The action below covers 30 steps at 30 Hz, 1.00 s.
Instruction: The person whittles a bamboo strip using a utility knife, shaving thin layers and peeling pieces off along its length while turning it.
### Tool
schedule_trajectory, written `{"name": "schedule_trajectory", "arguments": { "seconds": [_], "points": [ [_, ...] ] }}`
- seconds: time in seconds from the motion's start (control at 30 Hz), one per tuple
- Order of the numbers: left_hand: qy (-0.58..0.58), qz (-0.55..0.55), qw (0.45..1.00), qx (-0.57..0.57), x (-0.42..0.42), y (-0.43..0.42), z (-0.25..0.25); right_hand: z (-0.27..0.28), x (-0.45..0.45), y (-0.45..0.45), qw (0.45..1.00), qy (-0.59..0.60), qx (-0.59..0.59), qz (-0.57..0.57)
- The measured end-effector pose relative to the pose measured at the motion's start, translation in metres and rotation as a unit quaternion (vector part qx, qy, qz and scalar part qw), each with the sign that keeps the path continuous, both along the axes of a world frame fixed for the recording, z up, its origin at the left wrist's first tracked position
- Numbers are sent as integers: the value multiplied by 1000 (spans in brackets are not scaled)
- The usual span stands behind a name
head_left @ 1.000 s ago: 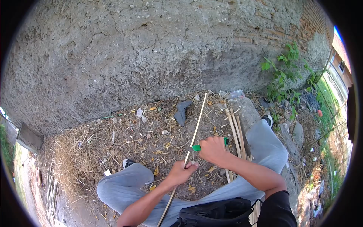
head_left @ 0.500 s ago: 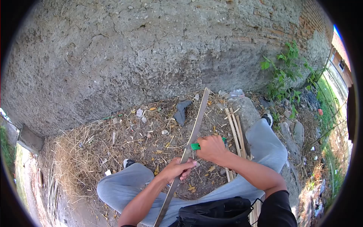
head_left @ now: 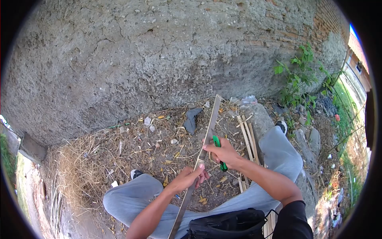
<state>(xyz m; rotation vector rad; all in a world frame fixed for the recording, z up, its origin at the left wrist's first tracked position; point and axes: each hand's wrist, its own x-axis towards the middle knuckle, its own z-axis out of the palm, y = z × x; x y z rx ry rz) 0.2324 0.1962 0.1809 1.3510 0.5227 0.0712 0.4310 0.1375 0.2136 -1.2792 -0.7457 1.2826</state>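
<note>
A long, flat bamboo strip runs at a slant from near my lap up toward the wall. My left hand is closed round the strip's middle, thumb lying along its face. A little farther up, my right hand is closed on a green utility knife, whose black-and-green end sticks out below the palm. Thumb and fingertips of that hand also touch the strip's edge. The knife's blade is hard to make out. A pale cut mark shows on the strip between my hands.
A rough wall rises in front. More split strips lie beside my right knee, near a stone block. Dry straw, leaves and a dark grey scrap cover the ground. A black bag sits at my lap.
My right hand has turned the green knife from lying across the strip to nearly upright, and its fingers now touch the strip. My left hand has shifted slightly along the strip.
</note>
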Motion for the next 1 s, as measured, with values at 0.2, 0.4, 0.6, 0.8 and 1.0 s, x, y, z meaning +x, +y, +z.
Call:
{"name": "schedule_trajectory", "arguments": {
  "seconds": [0.2,0.4,0.6,0.8,1.0],
  "points": [
    [14,269,936,227,-9,30,-19,1,4,0,999,-47,-10,-8],
    [-88,415,865,269,-1,16,21,6,5,-3,997,-67,-16,-14],
    [-93,304,939,134,-13,22,-1,6,4,-3,996,-83,-17,-26],
    [29,138,990,-8,-8,-29,2,7,14,-1,983,-183,7,-9],
    [70,246,959,-125,-9,-42,24,24,23,-1,902,-405,39,142]
  ]
}}
